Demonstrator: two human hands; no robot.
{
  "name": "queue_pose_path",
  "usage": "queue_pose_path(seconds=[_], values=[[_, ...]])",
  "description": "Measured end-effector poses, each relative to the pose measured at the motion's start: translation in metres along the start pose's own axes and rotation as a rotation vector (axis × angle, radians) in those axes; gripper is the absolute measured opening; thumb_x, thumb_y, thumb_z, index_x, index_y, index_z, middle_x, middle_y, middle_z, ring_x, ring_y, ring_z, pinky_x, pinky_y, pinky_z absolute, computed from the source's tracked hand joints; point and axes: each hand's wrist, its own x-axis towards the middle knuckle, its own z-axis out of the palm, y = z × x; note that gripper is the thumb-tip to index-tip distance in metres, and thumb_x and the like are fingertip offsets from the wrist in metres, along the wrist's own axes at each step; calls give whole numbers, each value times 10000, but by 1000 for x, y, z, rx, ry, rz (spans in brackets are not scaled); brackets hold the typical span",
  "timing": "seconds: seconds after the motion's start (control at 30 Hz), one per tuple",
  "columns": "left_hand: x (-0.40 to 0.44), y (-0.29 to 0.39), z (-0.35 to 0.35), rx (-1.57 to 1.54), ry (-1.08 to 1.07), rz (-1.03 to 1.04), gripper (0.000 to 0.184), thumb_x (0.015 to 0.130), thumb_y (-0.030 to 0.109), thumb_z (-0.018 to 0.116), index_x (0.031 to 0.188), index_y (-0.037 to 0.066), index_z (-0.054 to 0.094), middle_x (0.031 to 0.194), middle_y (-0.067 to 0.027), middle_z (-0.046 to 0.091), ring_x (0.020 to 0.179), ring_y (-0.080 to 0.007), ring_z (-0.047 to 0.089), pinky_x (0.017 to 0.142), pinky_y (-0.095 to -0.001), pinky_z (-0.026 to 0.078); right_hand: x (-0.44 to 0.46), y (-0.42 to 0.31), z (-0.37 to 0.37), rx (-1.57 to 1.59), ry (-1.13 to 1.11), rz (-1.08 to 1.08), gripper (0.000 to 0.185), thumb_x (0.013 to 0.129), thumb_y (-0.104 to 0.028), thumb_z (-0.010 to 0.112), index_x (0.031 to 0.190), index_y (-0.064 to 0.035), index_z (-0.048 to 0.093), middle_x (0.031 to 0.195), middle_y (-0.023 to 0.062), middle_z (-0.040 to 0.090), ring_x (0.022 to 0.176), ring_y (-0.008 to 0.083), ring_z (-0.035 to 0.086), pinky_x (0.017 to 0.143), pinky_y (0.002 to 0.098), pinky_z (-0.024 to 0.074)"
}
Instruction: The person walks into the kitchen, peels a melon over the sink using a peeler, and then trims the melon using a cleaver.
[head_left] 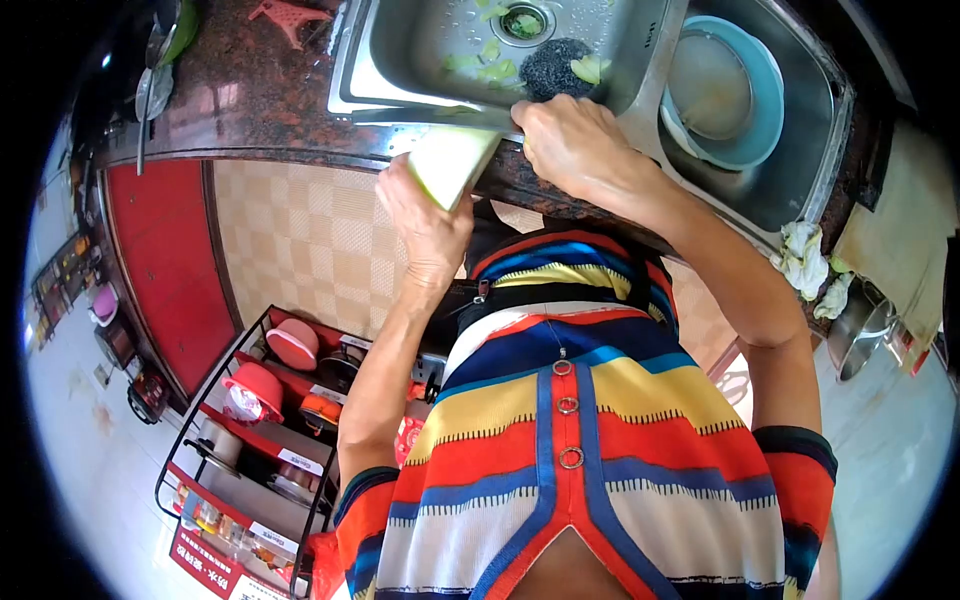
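Note:
My left hand (428, 225) is wrapped round a piece of pale melon (452, 160) with a green edge, holding it up at the front rim of the sink. Closed on the handle of a kitchen knife (420, 115), my right hand (575, 145) is just to the right of it. The long blade points left and lies along the melon's far end; whether it is cutting in cannot be seen. Behind both hands, green peelings (497, 71) are scattered in the steel sink (420, 45), near a dark scouring pad (556, 68).
A light blue basin (772, 95) with a strainer-like round insert stands in the right sink bowl. A crumpled white cloth (800, 258) lies at that bowl's near corner. On the left counter is a red plastic peeler-like piece (290, 18). A black rack (250, 450) with bowls stands below left.

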Motion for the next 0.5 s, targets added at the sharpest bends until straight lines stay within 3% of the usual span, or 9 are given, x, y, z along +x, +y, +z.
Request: queue_pose_path(seconds=[0.23,0.33,0.5], values=[[17,5,-24,-178,-148,-52,713,581,86,805,1151,-79,411,1015,-228,486,940,-387,472,824,-456,405,-22,-8,15,17,143,-102,190,786,-63,515,932,32,591,691,240,623,684,409,641,618,485,512],[24,17,-17,-39,-184,-181,510,591,116,800,1003,-45,546,958,-248,545,912,-422,516,817,-466,424,-32,-17,18,42,130,-137,189,774,-60,525,921,52,567,668,234,622,644,400,646,566,467,519],[29,21,-8,-115,-3,-39,474,571,106,782,969,-34,565,954,-243,557,909,-423,517,810,-475,422,-38,-16,18,-77,276,-116,189,772,-46,526,917,74,539,679,227,626,594,367,650,518,434,526]])
